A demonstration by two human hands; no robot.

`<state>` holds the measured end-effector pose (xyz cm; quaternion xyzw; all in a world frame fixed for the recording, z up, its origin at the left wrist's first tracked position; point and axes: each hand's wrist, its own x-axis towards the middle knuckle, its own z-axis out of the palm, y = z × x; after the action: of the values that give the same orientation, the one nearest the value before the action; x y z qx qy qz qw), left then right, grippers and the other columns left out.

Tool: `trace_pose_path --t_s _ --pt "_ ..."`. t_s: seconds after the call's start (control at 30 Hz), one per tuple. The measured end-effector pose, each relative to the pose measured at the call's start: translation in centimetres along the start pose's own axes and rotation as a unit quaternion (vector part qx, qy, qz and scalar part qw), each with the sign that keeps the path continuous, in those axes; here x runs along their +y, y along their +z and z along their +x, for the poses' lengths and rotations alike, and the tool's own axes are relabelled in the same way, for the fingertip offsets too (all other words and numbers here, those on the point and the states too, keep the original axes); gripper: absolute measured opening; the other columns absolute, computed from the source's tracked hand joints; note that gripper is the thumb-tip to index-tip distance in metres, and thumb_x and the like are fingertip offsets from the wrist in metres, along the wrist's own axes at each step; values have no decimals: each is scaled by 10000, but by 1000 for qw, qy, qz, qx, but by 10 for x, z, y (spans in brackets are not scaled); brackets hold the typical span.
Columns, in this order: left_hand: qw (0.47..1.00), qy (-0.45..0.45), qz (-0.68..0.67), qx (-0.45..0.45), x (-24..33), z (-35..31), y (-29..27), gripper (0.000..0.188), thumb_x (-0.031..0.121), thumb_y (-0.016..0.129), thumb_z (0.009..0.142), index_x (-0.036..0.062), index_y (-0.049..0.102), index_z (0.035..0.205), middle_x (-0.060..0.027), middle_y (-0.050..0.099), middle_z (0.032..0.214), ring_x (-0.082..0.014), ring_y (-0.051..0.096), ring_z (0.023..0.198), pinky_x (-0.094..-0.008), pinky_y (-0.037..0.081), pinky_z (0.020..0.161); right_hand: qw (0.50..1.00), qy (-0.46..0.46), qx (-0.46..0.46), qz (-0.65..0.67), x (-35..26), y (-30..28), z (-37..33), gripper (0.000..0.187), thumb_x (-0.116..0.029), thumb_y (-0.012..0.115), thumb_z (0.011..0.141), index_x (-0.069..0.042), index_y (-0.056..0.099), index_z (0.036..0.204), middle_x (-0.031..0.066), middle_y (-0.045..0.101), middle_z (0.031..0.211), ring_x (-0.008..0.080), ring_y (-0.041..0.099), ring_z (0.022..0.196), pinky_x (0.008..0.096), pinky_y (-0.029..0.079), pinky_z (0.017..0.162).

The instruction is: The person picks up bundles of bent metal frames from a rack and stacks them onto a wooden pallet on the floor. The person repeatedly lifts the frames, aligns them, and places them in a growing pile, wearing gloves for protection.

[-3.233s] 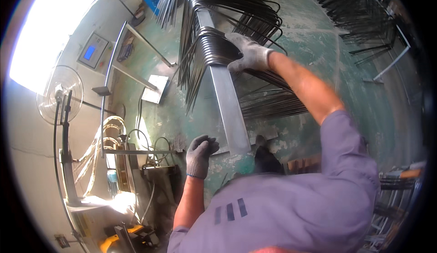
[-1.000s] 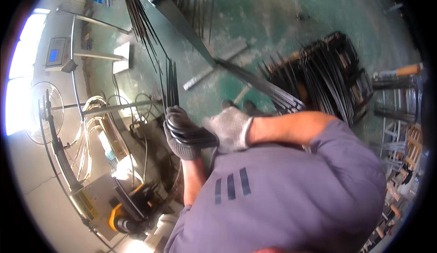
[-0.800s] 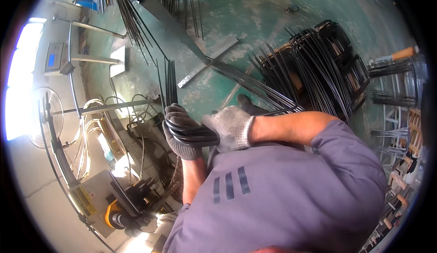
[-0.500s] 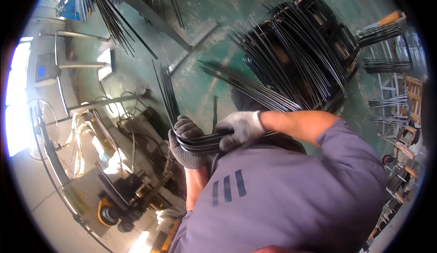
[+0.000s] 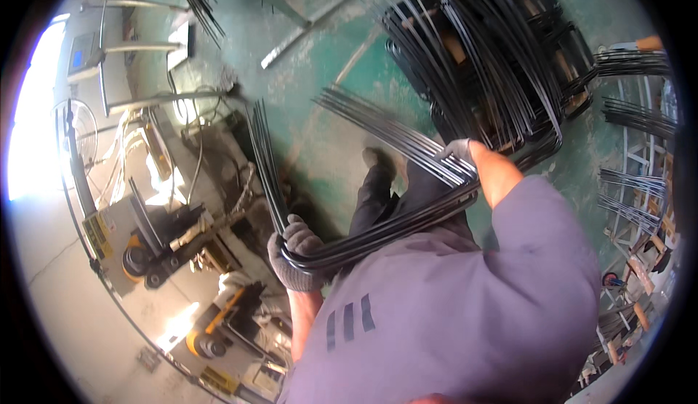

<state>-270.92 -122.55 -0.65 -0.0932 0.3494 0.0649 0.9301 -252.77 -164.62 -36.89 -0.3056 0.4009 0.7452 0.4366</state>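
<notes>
Across the front of my body lies a bundle of dark metal rods (image 5: pixel 385 231), bent into a wide U with its two legs pointing away from me. Gloved in grey, my left hand (image 5: pixel 298 255) is closed around the left bend, its fingers wrapped over the rods. At the right bend, my right hand (image 5: pixel 458 151), also gloved, grips the rods from above near the base of the right leg. Part of its fingers is hidden behind the rods and the wrist.
Beyond my right hand stands a dark stack of bent rods (image 5: pixel 502 62) on the green floor. Machines with yellow parts (image 5: pixel 138 255) line the left side. A flat metal bar (image 5: pixel 305 33) lies ahead. White racks (image 5: pixel 625 149) with more rods stand at the far right.
My right hand has moved from the middle of the bundle outward to its right bend. My left hand keeps its hold on the left bend. The view has shifted, showing more of my legs.
</notes>
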Motion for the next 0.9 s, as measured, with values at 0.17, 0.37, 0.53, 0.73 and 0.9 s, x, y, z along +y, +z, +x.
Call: trace_pose_path --t_s 0.17,0.37,0.53,0.73,0.9 --pt "998 29 38 51 13 -36 -41 499 179 651 983 -113 551 1375 -4 582 933 -119 557 719 -309 485 682 999 -36 -26 17 28 -6 1 254 -289 780 990 -37 810 972 162 812 863 322 782 690 517 665 700" --pt "988 32 105 107 27 -75 -104 521 186 630 973 -135 567 1379 -66 645 980 -163 590 748 -341 519 725 999 -41 -25 16 54 -32 48 298 -340 813 950 -43 818 956 144 814 852 321 778 689 503 657 715" --pt "947 64 236 211 57 -108 -154 423 103 625 902 -135 617 1252 -158 690 959 -215 623 750 -366 550 701 988 -132 57 -59 82 -16 63 225 -271 826 905 -56 789 962 182 787 877 292 715 657 484 605 674" --pt "868 66 360 335 82 -169 -199 134 41 578 815 -22 557 931 -90 568 771 -243 602 677 -361 548 628 973 -186 -19 -136 126 -31 111 179 -111 711 806 63 735 841 232 741 754 339 729 598 486 641 607" --pt "888 79 323 319 73 -206 -197 157 31 574 785 -34 567 927 -102 576 745 -238 601 642 -356 550 622 989 -131 -51 -53 170 -4 76 237 -91 670 714 115 706 827 294 713 755 407 715 590 534 638 590"
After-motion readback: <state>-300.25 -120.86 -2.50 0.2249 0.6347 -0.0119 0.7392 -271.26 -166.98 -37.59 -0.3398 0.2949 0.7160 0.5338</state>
